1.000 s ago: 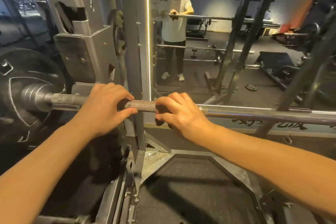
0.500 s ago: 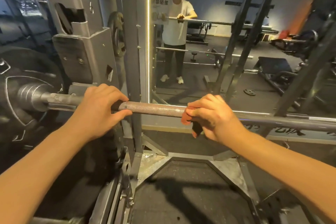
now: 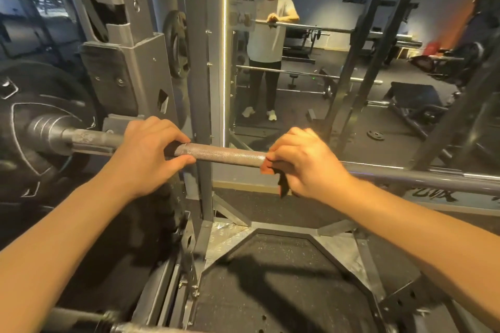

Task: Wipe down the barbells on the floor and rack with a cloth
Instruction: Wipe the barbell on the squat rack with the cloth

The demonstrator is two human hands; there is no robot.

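Observation:
A steel barbell point(image 3: 224, 154) lies across the rack at chest height, its knurled section showing between my hands. My left hand point(image 3: 146, 154) grips the bar near the left upright. My right hand point(image 3: 305, 162) wraps an orange-red and black cloth point(image 3: 273, 173) around the bar, and a dark corner of the cloth hangs below my fingers. A black weight plate point(image 3: 29, 127) is loaded on the bar's left sleeve. Another bar point(image 3: 89, 319) lies low at the bottom left, partly out of frame.
The grey rack upright point(image 3: 200, 67) stands just behind the bar. A wall mirror point(image 3: 311, 62) reflects a person at the bar, benches and other bars. A black rubber platform point(image 3: 270, 292) with a steel frame lies below.
My right hand slid the cloth to the right along the bar, away from my left hand, exposing more knurling. My left hand stayed in place.

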